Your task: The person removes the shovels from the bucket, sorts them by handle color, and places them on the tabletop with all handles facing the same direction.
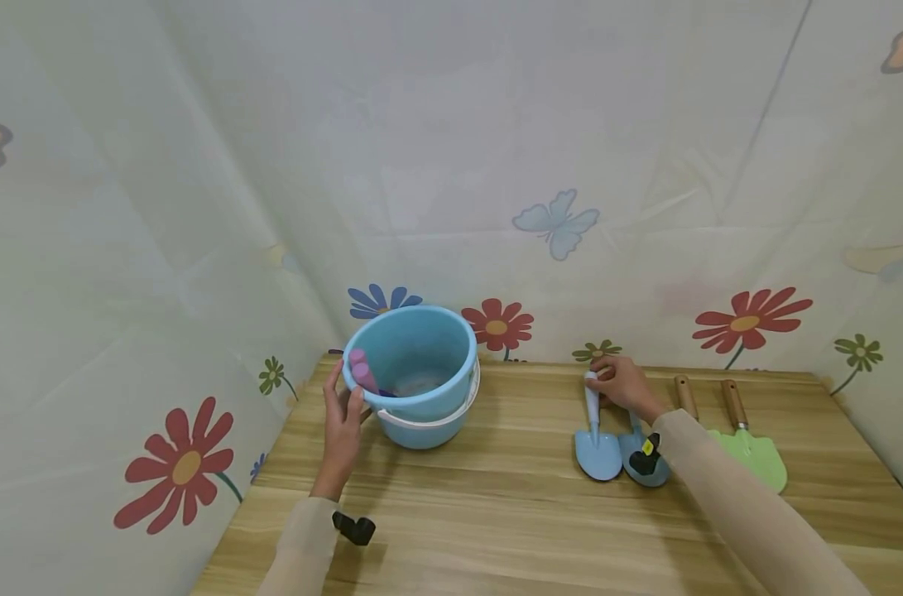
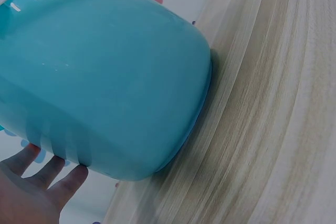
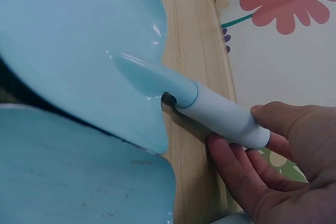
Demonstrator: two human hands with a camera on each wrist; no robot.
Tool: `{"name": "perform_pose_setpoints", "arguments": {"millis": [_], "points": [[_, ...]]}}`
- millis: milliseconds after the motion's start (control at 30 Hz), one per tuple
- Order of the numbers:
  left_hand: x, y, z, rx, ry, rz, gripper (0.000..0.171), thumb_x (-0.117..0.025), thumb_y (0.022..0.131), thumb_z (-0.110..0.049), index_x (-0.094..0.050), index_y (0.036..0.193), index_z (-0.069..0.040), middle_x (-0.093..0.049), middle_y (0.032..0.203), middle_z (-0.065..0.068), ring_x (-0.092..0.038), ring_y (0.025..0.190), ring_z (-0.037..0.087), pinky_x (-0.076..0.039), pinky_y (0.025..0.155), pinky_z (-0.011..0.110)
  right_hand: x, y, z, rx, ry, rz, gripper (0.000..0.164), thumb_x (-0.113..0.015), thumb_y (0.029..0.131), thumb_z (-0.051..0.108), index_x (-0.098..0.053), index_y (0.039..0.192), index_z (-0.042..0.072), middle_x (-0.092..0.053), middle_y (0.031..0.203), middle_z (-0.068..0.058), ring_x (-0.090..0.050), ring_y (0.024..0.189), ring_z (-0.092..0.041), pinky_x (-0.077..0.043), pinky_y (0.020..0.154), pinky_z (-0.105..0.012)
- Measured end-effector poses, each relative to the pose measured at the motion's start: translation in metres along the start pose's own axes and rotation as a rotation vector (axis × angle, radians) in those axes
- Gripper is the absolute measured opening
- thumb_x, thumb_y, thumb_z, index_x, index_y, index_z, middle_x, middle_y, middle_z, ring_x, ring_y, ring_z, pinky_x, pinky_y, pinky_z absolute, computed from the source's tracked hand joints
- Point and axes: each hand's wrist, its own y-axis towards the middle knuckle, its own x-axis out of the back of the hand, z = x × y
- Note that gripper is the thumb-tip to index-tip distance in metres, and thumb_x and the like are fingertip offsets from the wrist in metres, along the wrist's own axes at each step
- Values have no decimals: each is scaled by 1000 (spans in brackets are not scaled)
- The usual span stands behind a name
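Round light-blue plastic bucket, left of centre — left hand lies straight-fingered against its side, likely to steady it. Right of centre, right hand pinches a glossy light-blue shovel by its pale handle, probably for control. Pink rounded rods in bucket — lower ends hidden.

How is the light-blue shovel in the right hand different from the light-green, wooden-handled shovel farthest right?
The light-blue shovel has a pale handle; the light-green shovel has a brown wooden one. The right hand pinches the light-blue shovel, but no hand touches the light-green shovel. Both have a broad blade.
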Motion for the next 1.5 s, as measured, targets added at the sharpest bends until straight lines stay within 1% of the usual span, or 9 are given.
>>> {"name": "perform_pose_setpoints", "arguments": {"millis": [200, 467, 567, 933, 1100, 1233, 1367, 1500], "points": [[1, 1, 1, 1, 5, -3, 59, -44, 111, -21, -19, 163, -29, -33, 160, 11, -39, 144, 33, -43, 104, 65, 0, -1, 1, -3, -7, -2, 40, -71, 96, 7, -58, 129, -13, -63, 111, -32, -71, 78, -27, -63, 64, -38], [1, 1, 2, -2, 8, -3, 59, -44, 111, -22, -18, 164, -26, -33, 160, 11, -39, 143, 34, -43, 103, 66, 2, -2, 1, -25, -29, -8, 38, -71, 96, 9, -60, 128, -9, -63, 111, -29, -71, 76, -25, -63, 64, -37], [1, 1, 2, 3, 9, -1, 59, -44, 111, -22, -18, 164, -28, -33, 160, 10, -39, 143, 33, -43, 103, 66, 2, -2, 1, -21, -33, -10, 37, -71, 96, 8, -60, 127, -10, -63, 111, -29, -70, 76, -26, -63, 63, -37], [0, 1, 0, 2, 9, -4, 59, -45, 111, -23, -19, 163, -29, -32, 161, 10, -39, 143, 33, -43, 103, 66, 3, -3, 2, -16, -44, -10, 38, -70, 97, 9, -59, 128, -9, -63, 110, -28, -70, 78, -26, -63, 64, -37], [0, 2, -2, 6, 14, -1, 59, -45, 111, -24, -18, 164, -27, -32, 162, 11, -38, 144, 34, -43, 103, 66, 6, -4, 5, -4, -44, 13, 41, -71, 97, 8, -57, 130, -11, -65, 107, -28, -72, 75, -31, -63, 63, -39], [1, 2, -2, 3, 7, 4, 59, -44, 111, -22, -17, 164, -26, -30, 163, 12, -37, 145, 37, -42, 103, 67, 10, -8, 11, 10, -80, 6, 41, -72, 95, 9, -58, 129, -10, -67, 104, -28, -73, 73, -34, -62, 63, -41], [1, 1, -2, 8, 18, 3, 59, -44, 111, -23, -17, 164, -28, -30, 163, 11, -36, 146, 36, -43, 103, 67, 16, -10, 16, 19, -126, -8, 41, -73, 95, 11, -60, 128, -8, -65, 108, -30, -73, 73, -34, -62, 63, -41], [2, 1, -2, 16, 22, -2, 59, -45, 111, -24, -18, 163, -28, -30, 163, 11, -37, 146, 37, -44, 102, 67, 20, -12, 21, 11, -113, 12, 43, -72, 96, 12, -58, 131, -7, -62, 115, -32, -73, 76, -36, -63, 67, -45]]}}
